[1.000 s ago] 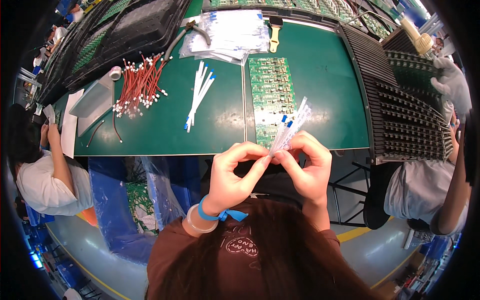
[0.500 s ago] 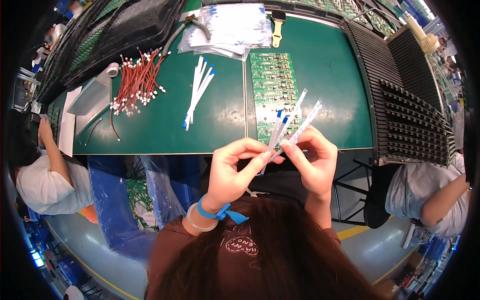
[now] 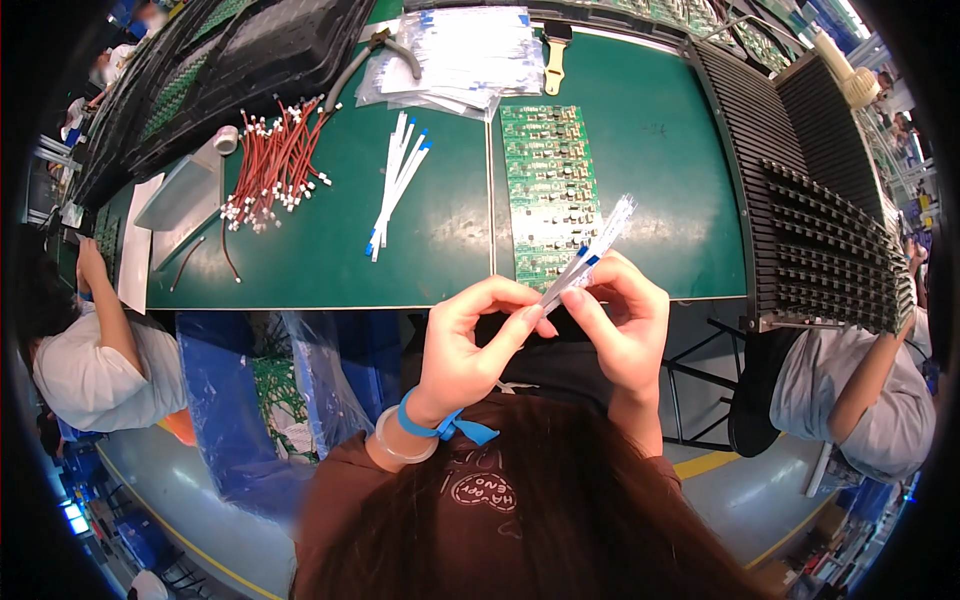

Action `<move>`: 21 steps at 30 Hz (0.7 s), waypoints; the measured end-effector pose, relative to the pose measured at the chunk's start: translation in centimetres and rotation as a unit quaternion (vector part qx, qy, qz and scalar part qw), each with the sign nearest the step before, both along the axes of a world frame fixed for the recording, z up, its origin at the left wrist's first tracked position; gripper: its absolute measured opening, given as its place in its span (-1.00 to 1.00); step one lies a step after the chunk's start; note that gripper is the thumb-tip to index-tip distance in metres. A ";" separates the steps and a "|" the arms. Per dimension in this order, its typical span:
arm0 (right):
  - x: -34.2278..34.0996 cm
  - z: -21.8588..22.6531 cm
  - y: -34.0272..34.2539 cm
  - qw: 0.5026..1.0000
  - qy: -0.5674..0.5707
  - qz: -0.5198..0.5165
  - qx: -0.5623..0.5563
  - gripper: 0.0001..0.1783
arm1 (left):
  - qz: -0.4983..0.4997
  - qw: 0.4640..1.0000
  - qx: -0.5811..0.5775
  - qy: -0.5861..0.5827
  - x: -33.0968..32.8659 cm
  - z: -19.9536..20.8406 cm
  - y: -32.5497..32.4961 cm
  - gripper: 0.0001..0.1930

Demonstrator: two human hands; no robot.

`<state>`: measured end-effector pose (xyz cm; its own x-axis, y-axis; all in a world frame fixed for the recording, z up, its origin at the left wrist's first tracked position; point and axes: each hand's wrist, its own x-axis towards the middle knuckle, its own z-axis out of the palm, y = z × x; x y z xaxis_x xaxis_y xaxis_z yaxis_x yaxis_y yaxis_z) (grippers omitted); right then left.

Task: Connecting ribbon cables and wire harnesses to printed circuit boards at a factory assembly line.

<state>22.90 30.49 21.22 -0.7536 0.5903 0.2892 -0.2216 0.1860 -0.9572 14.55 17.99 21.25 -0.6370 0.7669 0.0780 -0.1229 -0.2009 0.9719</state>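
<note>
Just past the table's front edge, my left hand [image 3: 468,345] pinches the lower ends of a small bunch of white flat ribbon cables [image 3: 573,272] with blue ends. My right hand [image 3: 622,322] grips the same bunch from the other side, thumb and finger closed on it. The bunch slants up to the right, and its far end looks clear and shiny. Behind it lies a green circuit board panel [image 3: 548,180], its lower right corner partly covered by the cables and my fingers. Left of the panel, several more flat ribbon cables [image 3: 397,190] rest on the green table.
Red wire harnesses [image 3: 275,165] are heaped at the left, beside a grey metal tray [image 3: 185,200]. Cutters [image 3: 395,50] and bagged ribbon cables [image 3: 455,55] lie at the back, near a yellow-handled brush [image 3: 555,65]. A black slotted rack [image 3: 800,170] stands right; people sit at both sides.
The fanned-out cables in my hands have come together into a tighter bunch leaning right. The person at the right has raised an arm toward the rack.
</note>
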 end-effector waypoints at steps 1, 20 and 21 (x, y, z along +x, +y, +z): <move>0.1 0.1 0.0 1.000 0.000 0.000 0.000 -0.87 | 0.006 1.000 -0.001 0.007 0.0 0.0 -0.1 -0.93; 0.5 1.2 -0.1 0.989 0.028 0.049 -0.137 -0.97 | 0.052 0.988 -0.034 0.143 0.0 0.1 -0.5 -0.92; 0.5 1.2 -0.1 0.989 0.033 0.050 -0.135 -0.96 | 0.052 0.988 -0.033 0.143 0.0 0.1 -0.6 -0.92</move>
<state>23.36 30.42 22.43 -0.7966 0.5768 0.1808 -0.2890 -0.1008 -0.9520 14.54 17.41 21.38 -0.6716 0.7084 0.2172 0.1758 -0.1324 0.9755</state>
